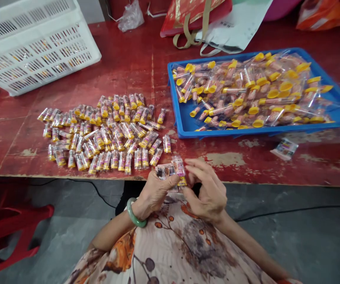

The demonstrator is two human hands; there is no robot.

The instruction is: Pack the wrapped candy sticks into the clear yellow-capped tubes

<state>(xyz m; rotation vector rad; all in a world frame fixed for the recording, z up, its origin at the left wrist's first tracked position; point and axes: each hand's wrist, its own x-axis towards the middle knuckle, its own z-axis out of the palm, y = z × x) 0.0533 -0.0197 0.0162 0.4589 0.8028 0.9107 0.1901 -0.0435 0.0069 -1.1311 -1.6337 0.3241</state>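
My left hand [155,191], with a green bangle at the wrist, is closed at the table's front edge. Its thumb presses on a small clear-wrapped tube [179,167] with a printed label and a yellow end. Printed paper labels [165,170] stick out beside the tube in the same hand. My right hand [207,189] is at the tube's right side, fingers curved and apart from the thumb; whether the fingertips touch the wrapper is hard to tell. Many similar labelled tubes [113,136] lie in a spread on the table to the left.
A blue tray [187,132] at the right holds many wrapped tubes with yellow caps. A small packet of labels [285,149] lies before it. A white slatted crate [54,75] stands back left, bags [199,17] at the back. A red stool [19,228] is lower left.
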